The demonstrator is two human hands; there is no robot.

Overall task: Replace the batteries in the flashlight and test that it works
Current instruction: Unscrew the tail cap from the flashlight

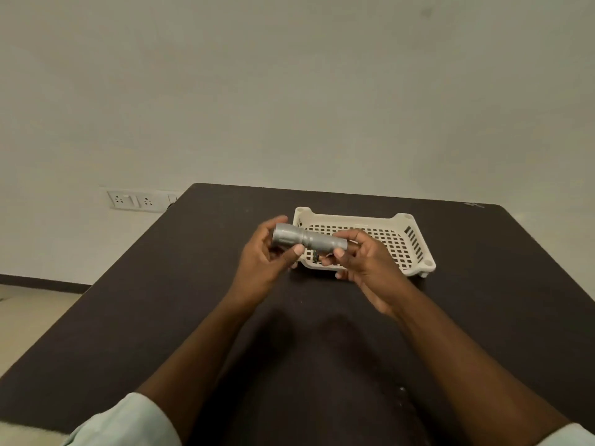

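A silver flashlight (309, 242) is held horizontally above the dark counter (161, 300), approx. over its middle, just in front of a cream perforated tray (415, 252). The wider head end is wrapped by the left hand (269, 257), w/ thumb under the head and fingers curled behind it: grip closed on the flashlight. The narrower tail end is pinched by the right hand (360, 259) betw. thumb and fingers: grip also closed on the flashlight. A small dark piece is seen below the barrel near the tray's front rim; what it is cannot be told. The tray sits toward the counter's far edge, right of centre. A wall socket plate (135, 199) is visible beyond the counter's far left corner. Pale sleeves (128, 423) are pushed up on both forearms.
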